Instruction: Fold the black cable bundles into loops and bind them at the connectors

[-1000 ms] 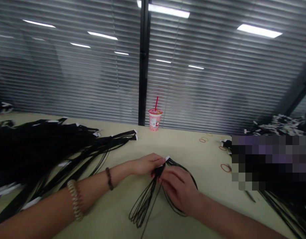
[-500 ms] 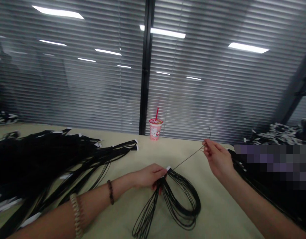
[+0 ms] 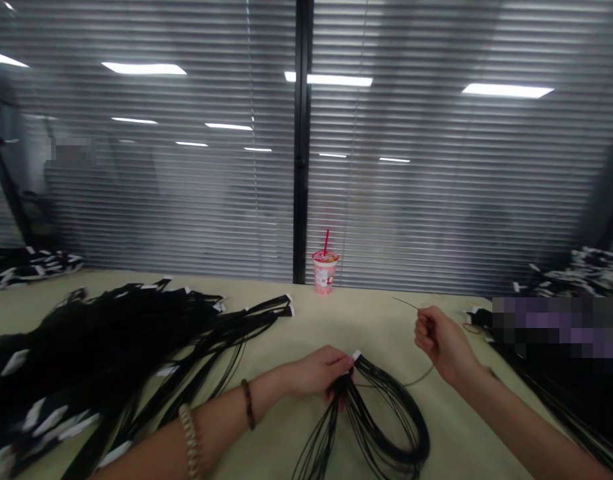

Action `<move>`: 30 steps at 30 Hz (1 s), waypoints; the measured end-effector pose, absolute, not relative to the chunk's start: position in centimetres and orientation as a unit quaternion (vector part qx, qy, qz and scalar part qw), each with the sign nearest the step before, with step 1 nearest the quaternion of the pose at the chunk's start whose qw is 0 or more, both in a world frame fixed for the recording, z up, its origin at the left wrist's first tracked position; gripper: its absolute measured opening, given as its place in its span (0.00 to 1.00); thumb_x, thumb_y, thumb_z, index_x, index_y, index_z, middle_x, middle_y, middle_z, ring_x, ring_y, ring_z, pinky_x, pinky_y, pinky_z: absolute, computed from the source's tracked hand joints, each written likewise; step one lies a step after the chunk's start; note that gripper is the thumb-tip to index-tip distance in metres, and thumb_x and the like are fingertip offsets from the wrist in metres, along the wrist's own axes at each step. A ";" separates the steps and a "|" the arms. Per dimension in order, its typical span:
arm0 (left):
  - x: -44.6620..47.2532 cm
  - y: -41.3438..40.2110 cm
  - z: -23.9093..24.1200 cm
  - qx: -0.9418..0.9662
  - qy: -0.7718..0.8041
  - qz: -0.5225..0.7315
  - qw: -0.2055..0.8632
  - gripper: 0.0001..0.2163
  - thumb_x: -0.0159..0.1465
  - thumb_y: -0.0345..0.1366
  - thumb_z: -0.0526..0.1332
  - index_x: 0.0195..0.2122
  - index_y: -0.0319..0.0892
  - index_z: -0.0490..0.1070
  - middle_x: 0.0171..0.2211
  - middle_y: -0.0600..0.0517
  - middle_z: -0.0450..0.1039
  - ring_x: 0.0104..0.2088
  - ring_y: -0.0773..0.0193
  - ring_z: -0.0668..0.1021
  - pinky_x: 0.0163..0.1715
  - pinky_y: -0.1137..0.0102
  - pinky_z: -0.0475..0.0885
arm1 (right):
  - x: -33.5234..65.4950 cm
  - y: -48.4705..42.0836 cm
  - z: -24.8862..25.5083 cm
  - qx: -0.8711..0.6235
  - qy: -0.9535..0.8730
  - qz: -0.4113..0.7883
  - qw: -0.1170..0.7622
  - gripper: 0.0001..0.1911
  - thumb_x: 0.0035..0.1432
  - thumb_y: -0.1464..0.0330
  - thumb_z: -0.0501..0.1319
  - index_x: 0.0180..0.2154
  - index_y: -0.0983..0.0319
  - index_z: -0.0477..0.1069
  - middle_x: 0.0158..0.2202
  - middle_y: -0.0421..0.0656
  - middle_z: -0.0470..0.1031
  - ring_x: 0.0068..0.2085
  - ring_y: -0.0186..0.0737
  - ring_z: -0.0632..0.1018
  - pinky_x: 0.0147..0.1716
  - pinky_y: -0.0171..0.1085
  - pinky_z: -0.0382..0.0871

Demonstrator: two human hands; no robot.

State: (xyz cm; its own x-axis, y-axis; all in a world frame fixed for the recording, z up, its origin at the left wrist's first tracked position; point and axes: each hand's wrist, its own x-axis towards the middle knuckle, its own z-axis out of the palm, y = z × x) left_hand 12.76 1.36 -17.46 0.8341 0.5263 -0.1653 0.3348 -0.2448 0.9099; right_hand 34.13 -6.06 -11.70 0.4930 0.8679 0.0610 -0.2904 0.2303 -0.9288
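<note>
My left hand (image 3: 319,371) is closed around a looped bundle of thin black wires (image 3: 422,440), gripping it close to a white end piece (image 3: 356,355). The loop hangs to the right of the fingers, and more strands spread downward below them. My right hand (image 3: 442,343) is raised off to the right, its fingers curled around a single thin brown wire (image 3: 421,379). That wire bows slackly from the bundle toward my right hand, and its free tip sticks out to the left above the knuckles.
A heap of black wires (image 3: 151,333) with white ends covers the left of the table (image 3: 266,347). More wire piles lie at the far left and on the right (image 3: 566,393). A pink cup (image 3: 325,277) with a red straw stands by the blinds. A pixelated patch hides part of the right side.
The thin wire was stretched taut from the bundle to my right hand's fingertips; now it sags. My right fingers have curled into a fist around it. The view has shifted slightly.
</note>
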 end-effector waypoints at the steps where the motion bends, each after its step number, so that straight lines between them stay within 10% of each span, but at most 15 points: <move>1: 12.7 1.4 -17.6 0.786 0.271 0.087 0.548 0.25 0.55 0.56 0.45 0.28 0.35 0.64 0.16 0.57 0.59 0.14 0.77 0.63 0.15 0.78 0.59 | 34.2 -6.0 -11.5 -0.472 -0.300 0.395 0.729 0.11 0.43 0.68 0.57 0.19 0.63 0.54 0.13 0.33 0.55 0.12 0.23 0.55 0.09 0.26 0.48; 19: 12.6 1.3 -17.4 0.807 0.261 0.082 0.523 0.27 0.54 0.58 0.44 0.28 0.35 0.64 0.17 0.56 0.59 0.16 0.77 0.62 0.17 0.78 0.58 | 37.1 -5.3 -11.5 -0.442 -0.260 0.295 0.806 0.08 0.35 0.73 0.62 0.24 0.67 0.67 0.18 0.36 0.61 0.17 0.22 0.61 0.12 0.22 0.54; 30: 12.6 1.3 -17.2 0.806 0.251 0.095 0.528 0.26 0.54 0.58 0.45 0.26 0.35 0.63 0.16 0.58 0.56 0.15 0.77 0.60 0.15 0.79 0.58 | 27.0 -7.9 -16.9 -0.547 -0.588 0.335 0.493 0.12 0.51 0.62 0.53 0.29 0.65 0.65 0.16 0.35 0.59 0.17 0.26 0.60 0.16 0.26 0.52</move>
State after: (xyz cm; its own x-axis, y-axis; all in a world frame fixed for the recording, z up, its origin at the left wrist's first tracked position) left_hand 12.65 1.28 -17.23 0.8562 0.5043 -0.1118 0.3036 -0.3160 0.8989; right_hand 26.97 -7.94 -16.91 0.0851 0.9732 0.2138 0.3127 0.1776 -0.9331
